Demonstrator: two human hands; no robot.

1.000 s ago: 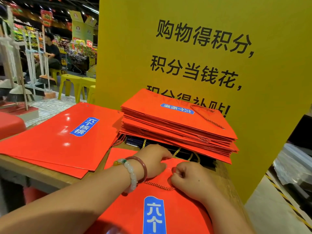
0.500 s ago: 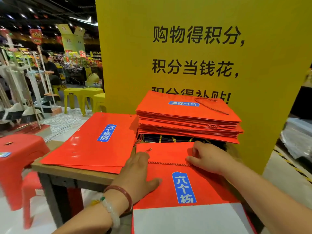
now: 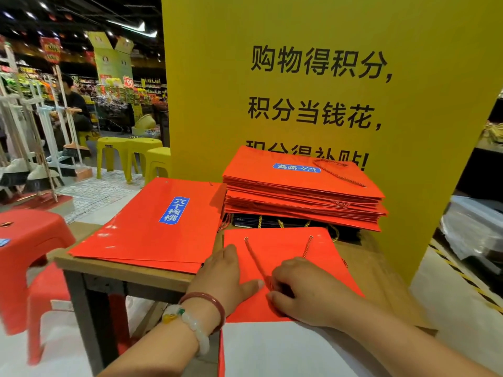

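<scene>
- Left of the bag (image 3: 288, 257), a flat pile (image 3: 152, 229) reaches the front edge of the counter (image 3: 122, 276).
- Left hand (image 3: 226, 278) lies flat, fingers straight, on the bag's left edge.
- Right hand (image 3: 307, 292), fingers curled, pinches the bag's cord (image 3: 255, 258).
- Behind the bag sits a stack (image 3: 299, 186); to the bag's right the counter is bare.

Wooden table (image 3: 381, 278) carries low bag pile (image 3: 152, 229), tall stack (image 3: 299, 197), one flat bag (image 3: 277, 248).

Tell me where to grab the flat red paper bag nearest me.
Pinch the twisted cord handle from above at its loop end, where the right hand holds it. The red paper bag lies flat on the wooden table, so its faces offer no purchase.
</scene>
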